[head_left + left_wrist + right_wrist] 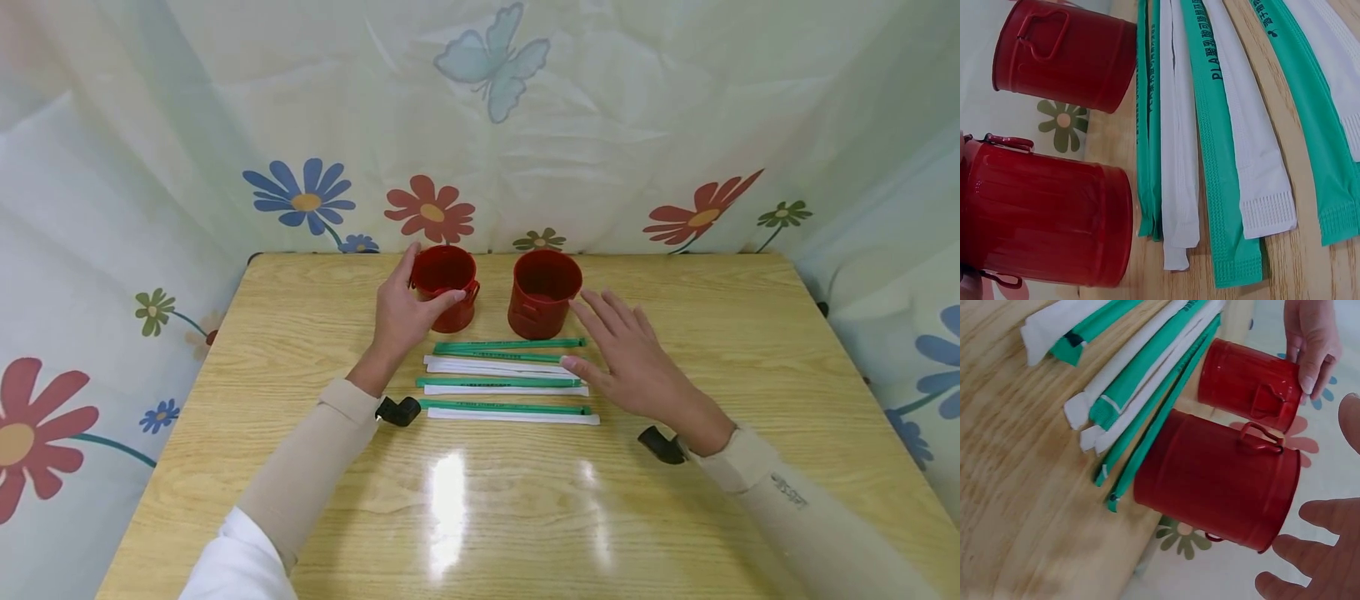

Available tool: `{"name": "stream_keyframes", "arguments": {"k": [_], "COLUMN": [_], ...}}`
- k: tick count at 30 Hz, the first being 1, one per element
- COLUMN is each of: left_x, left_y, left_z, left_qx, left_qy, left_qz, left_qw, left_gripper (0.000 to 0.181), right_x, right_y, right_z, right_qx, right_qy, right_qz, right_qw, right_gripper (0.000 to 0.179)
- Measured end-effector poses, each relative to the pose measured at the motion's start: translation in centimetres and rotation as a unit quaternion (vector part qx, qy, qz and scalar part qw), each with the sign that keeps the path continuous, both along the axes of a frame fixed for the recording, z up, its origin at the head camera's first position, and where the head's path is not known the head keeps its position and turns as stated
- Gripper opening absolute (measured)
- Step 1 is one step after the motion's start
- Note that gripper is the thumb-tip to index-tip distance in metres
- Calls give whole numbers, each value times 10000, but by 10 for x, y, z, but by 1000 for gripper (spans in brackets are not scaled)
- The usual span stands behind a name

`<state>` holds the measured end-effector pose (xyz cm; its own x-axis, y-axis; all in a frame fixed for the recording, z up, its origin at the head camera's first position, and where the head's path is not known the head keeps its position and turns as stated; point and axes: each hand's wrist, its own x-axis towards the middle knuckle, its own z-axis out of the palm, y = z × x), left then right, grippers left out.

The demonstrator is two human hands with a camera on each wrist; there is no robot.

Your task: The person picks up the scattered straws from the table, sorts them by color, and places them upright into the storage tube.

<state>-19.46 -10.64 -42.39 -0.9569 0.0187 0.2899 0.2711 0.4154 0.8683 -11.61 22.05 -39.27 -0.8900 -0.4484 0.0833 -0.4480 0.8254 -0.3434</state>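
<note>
Two small red metal buckets with side handles stand side by side at the back. My left hand (405, 308) grips the left bucket (454, 319) near its rim, thumb at the front and fingers on the far left side. Beside the right bucket (536, 321), my right hand (633, 362) has its fingers spread, fingertips right at the bucket's right side. In front of the buckets lie several paper-wrapped straws in rows, green wrappers (1216, 162) with dark print and white wrappers (1260, 162) alternating. My right thumb overlaps the straws' right ends in the head view.
The wood-grain table (315, 500) reaches back to a curtain (600, 125) printed with flowers and a butterfly. Black wrist-camera mounts (662, 446) stick out from both sleeved wrists, near the straws on the left side.
</note>
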Motion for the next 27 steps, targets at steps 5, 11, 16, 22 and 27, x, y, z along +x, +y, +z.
{"name": "stream_keyframes", "arguments": {"k": [5, 11, 16, 22, 27], "left_x": [2, 2, 2, -1, -1], "left_y": [-2, 0, 4, 3, 0], "left_z": [0, 2, 7, 12, 11], "left_qx": [134, 392, 501, 392, 581], "left_qy": [-86, -186, -313, -285, -317], "left_qz": [76, 62, 23, 22, -41], "left_qw": [9998, 9990, 9983, 9988, 9978], "left_gripper": [90, 91, 95, 98, 98], "right_x": [-3, -7, -12, -20, -26], "right_y": [0, 3, 10, 16, 16], "right_z": [-5, -5, -9, -11, -14], "right_qx": [-5, -186, -653, -921, -1089], "right_qy": [-3, -225, -355, -657, -901], "right_qz": [8, 17, 57, -137, -300], "right_qw": [10000, 9996, 9972, 9935, 9895], "right_gripper": [82, 81, 78, 76, 76]}}
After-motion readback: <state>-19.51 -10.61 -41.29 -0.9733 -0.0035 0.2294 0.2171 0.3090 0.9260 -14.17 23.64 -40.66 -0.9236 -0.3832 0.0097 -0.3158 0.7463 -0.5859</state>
